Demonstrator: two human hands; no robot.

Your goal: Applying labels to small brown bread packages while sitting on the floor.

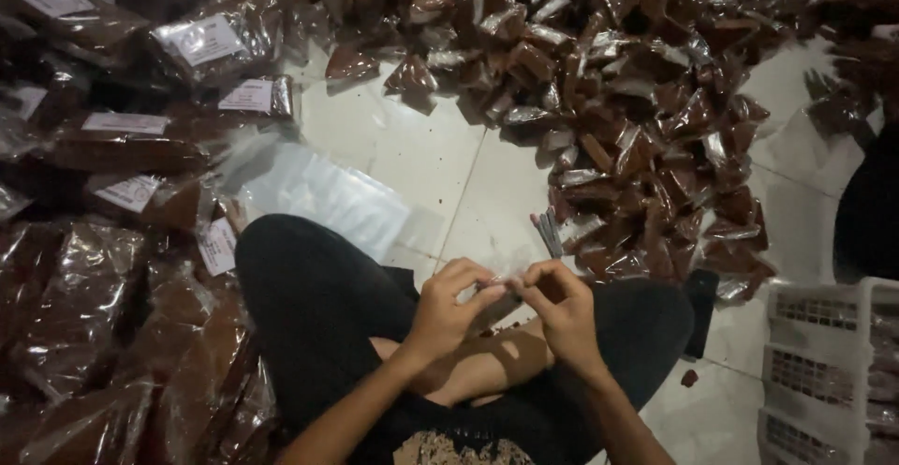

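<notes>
I sit cross-legged on a white tiled floor. My left hand and my right hand meet above my lap, fingertips pinched together on a small clear plastic packet held between them. Little of the packet shows between the fingers. A heap of small packets of brown stuff spreads across the floor ahead and to the right of my hands.
Larger labelled bags of brown stuff are stacked on the left. Empty clear plastic bags lie by my left knee. A white plastic basket stands at the lower right, a dark object beside it.
</notes>
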